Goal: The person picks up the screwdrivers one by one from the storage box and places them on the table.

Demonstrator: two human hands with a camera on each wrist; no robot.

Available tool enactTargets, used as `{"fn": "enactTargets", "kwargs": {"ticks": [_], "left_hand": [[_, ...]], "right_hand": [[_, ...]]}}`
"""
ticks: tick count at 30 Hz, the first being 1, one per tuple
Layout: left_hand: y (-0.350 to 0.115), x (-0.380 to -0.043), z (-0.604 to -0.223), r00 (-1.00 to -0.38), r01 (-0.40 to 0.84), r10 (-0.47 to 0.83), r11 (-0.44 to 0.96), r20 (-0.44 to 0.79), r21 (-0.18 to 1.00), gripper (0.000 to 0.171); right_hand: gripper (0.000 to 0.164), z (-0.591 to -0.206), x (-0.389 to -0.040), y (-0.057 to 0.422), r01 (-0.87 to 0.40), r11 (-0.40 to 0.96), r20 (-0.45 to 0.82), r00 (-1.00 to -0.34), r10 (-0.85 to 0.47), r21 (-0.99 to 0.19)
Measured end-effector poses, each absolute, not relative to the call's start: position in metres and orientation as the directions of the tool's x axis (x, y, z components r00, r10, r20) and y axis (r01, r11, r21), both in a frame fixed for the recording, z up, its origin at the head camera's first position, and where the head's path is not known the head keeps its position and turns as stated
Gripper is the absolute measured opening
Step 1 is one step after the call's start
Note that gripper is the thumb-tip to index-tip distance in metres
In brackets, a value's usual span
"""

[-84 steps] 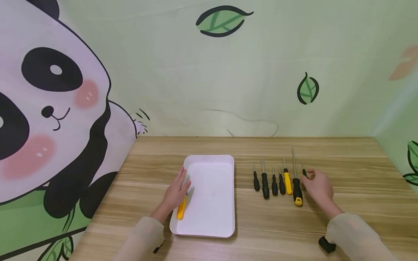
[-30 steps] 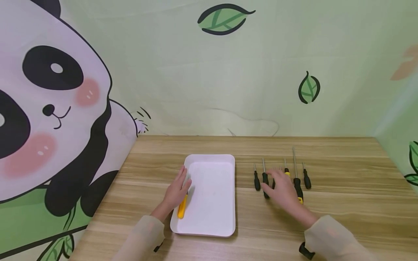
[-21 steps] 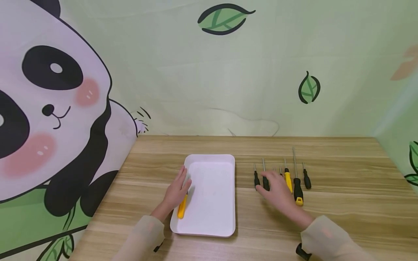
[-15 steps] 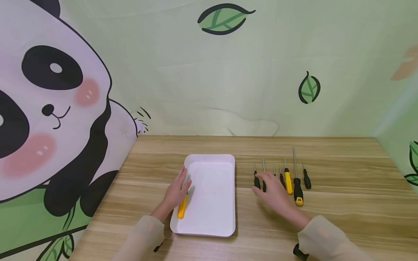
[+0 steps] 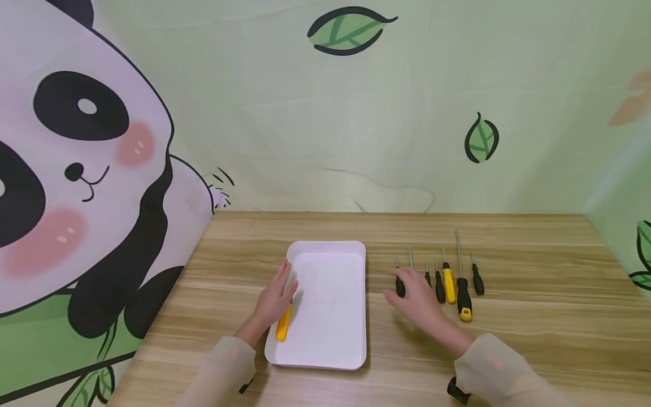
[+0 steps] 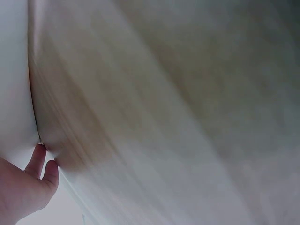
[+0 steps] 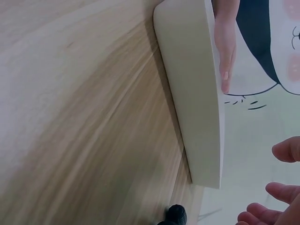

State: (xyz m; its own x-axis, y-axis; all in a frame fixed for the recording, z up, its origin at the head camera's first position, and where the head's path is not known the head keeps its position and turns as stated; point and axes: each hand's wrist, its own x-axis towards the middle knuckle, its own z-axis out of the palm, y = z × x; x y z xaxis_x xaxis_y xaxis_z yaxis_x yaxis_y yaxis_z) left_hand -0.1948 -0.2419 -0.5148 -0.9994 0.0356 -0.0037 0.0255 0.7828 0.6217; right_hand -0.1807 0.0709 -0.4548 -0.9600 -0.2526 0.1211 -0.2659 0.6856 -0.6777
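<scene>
My left hand (image 5: 273,299) rests on the left rim of a white tray (image 5: 365,305), fingers straight. A tool with an orange-yellow handle (image 5: 283,325) lies inside along that side, its upper part hidden by the hand. My right hand (image 5: 418,299) is over the left end of a row of screwdrivers. Its thumb and fingers (image 7: 281,191) are spread apart in the right wrist view, with nothing between them. The small black screwdriver (image 5: 400,286) at the row's left end is by its fingertips. The second screwdriver shows only its shaft (image 5: 411,258); the hand covers its handle.
Rightward in the row lie two small black screwdrivers, a yellow-handled screwdriver (image 5: 448,284), a long black-and-yellow screwdriver (image 5: 463,298) and a short black screwdriver (image 5: 477,280). All rest on the wooden table (image 5: 539,265). A panda-printed cloth (image 5: 264,130) hangs behind.
My right hand has left the rightmost black screwdriver, which stays on the table, and travelled left across the row to its left end. The left hand and tray have stayed put.
</scene>
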Motion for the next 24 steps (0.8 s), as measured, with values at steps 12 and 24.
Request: {"fn": "enactTargets", "kwargs": {"ticks": [12, 24], "left_hand": [[-0.243, -0.195, -0.518, -0.999, 0.027, 0.036, 0.783, -0.002, 0.621, 0.057], [-0.243, -0.195, -0.518, -0.999, 0.021, 0.038, 0.781, -0.014, 0.624, 0.057]], "right_hand": [[0.046, -0.454, -0.185, 0.056, -0.251, 0.655, 0.082, -0.957, -0.278, -0.713], [0.043, -0.454, -0.187, 0.037, -0.281, 0.636, 0.079, -0.942, -0.327, -0.719]]}}
